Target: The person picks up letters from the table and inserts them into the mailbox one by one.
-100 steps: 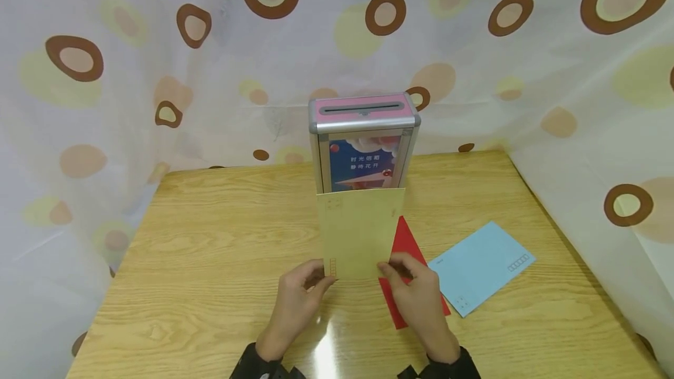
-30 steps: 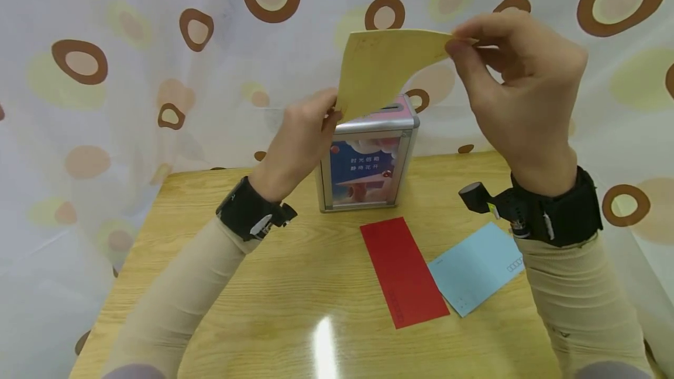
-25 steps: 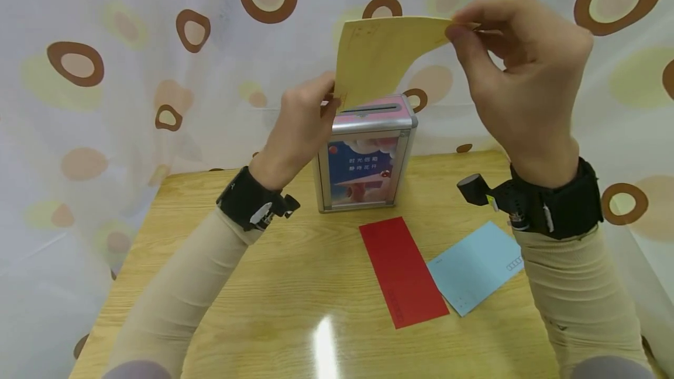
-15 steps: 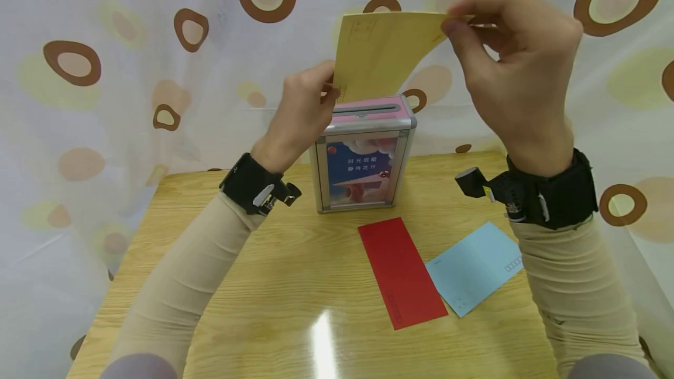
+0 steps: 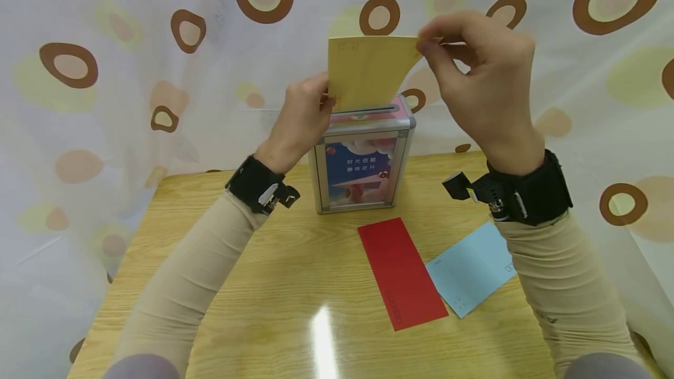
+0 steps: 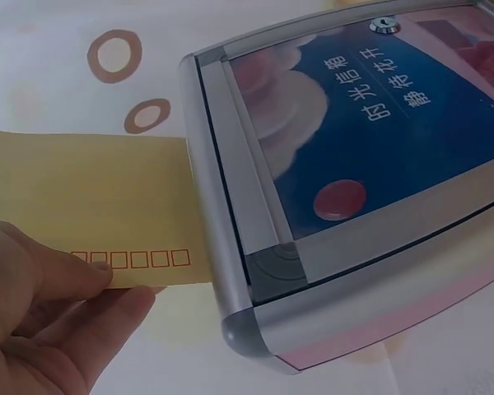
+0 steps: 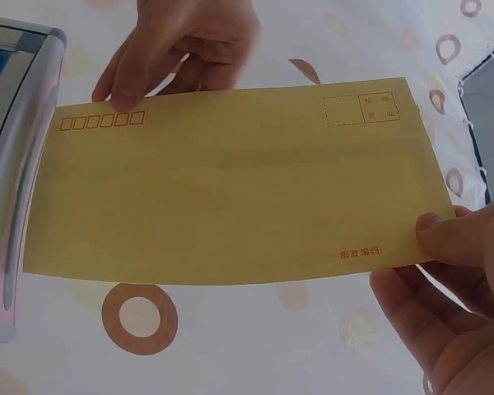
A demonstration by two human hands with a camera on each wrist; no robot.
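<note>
Two pinches on one yellow envelope: we see the left hand gripping its lower left edge by the red squares, thumb against fingers, and the right hand pinching the upper right corner, paper bowed there. Envelope is upright over the box, lower edge right at the top slot; we can't tell if it's in. Nearer us, red envelope and blue envelope lie flat on the table. Spotted curtain behind.

Cloth walls and table suggest a booth.
</note>
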